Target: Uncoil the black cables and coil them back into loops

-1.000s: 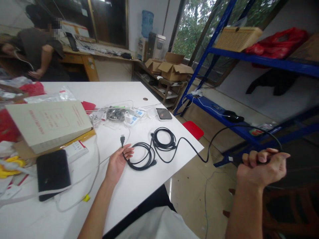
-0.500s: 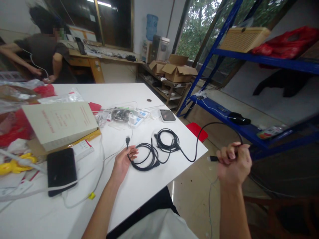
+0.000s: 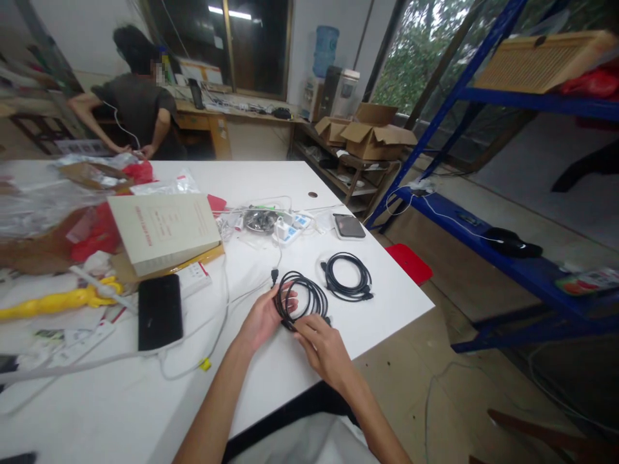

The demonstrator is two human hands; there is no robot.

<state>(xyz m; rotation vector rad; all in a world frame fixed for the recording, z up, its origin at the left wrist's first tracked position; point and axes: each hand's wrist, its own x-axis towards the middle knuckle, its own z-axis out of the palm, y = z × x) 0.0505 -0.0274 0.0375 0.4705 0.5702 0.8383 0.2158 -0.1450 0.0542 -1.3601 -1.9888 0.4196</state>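
A looped black cable [image 3: 318,293] is held between both hands near the table's front edge. My left hand [image 3: 264,317] grips its left side, with a black plug [image 3: 275,275] sticking up above the fingers. Fingers of my right hand [image 3: 323,345] are closed on the lower part of the loops, where another connector shows partly behind them. A second coiled black cable [image 3: 348,277] lies flat on the white table [image 3: 387,312], to the right of the held one and apart from it.
A black phone [image 3: 160,312], a booklet [image 3: 164,232], a yellow object [image 3: 62,303] and plastic bags crowd the left. Beyond the cables are a white power strip [image 3: 286,231] and a grey-topped device [image 3: 349,226]. A person [image 3: 140,103] sits far left; blue shelving [image 3: 459,225] stands right.
My right hand has come from beyond the table's right edge to the cable at my left hand. The stretched cable is now gathered in loops. The view has turned left.
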